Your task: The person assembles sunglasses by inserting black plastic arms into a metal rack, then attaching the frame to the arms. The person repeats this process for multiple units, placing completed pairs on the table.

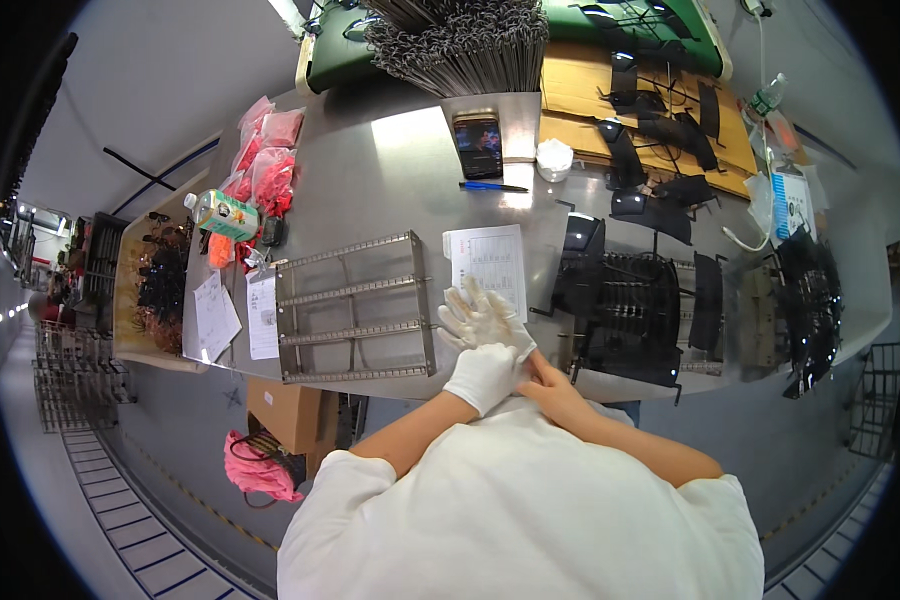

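In front of my chest, at the table's near edge, my two hands meet. My left hand [484, 378] wears a white glove and is closed at the cuff of the glove on the other hand; its fingertips are partly hidden. My right hand [483, 318] wears an off-white glove [505, 328] with smudged fingertips, and its fingers are spread, pointing away from me. Bare skin shows at the right wrist below the cuff. Just beyond the right hand, and partly covered by it, lies a printed paper sheet [488, 255].
A metal slotted rack [353, 325] lies left of my hands. Black curved parts [625, 315] stand in racks at the right. Farther back are a phone [477, 146], a blue pen [493, 187], a bundle of wire hooks [470, 50], a bottle [222, 214] and pink bags [272, 170].
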Motion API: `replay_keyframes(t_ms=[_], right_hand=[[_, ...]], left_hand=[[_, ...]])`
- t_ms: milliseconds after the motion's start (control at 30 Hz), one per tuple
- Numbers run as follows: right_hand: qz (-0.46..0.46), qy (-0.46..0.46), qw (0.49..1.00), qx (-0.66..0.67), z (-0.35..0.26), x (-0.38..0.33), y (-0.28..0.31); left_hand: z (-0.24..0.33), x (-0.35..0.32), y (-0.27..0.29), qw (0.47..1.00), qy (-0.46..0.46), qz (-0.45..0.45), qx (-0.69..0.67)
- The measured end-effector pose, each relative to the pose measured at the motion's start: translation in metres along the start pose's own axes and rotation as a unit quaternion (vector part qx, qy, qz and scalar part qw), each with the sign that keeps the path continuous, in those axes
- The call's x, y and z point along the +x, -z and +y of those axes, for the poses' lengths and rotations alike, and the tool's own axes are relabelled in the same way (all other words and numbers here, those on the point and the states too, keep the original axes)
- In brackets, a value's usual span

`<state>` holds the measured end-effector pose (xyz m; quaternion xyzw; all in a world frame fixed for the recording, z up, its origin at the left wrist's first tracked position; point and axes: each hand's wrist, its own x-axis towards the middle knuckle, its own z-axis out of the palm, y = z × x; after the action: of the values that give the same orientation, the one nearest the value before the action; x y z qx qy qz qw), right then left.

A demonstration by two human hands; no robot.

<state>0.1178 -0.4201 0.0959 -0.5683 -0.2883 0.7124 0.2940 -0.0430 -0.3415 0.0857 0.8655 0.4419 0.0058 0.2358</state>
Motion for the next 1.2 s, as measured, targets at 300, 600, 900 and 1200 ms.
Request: replay_keyframes(t_ms=[300,600,900,1200], right_hand=[[-0.021,0.118,0.984,0.131,-0.010,0.002,-0.023],[-0.247,0.061,0.852,0.458,-0.149,-0.027,-0.042],[-0.117,0.411,0.882,0.200,-0.178,-0.004,0.005],[0.073,0.367,0.847,0.378,-0.235,-0.057,0.116]], left_hand=[[0.012,-0.028,0.062,0.971,-0.056,0.123,-0.196],[0.043,-0.054,0.115,0.929,-0.276,0.179,-0.169],[0.122,-0.006,0.128,0.899,-0.431,0.056,-0.049],[0.138,0.052,0.142,0.876,-0.459,0.114,-0.095]])
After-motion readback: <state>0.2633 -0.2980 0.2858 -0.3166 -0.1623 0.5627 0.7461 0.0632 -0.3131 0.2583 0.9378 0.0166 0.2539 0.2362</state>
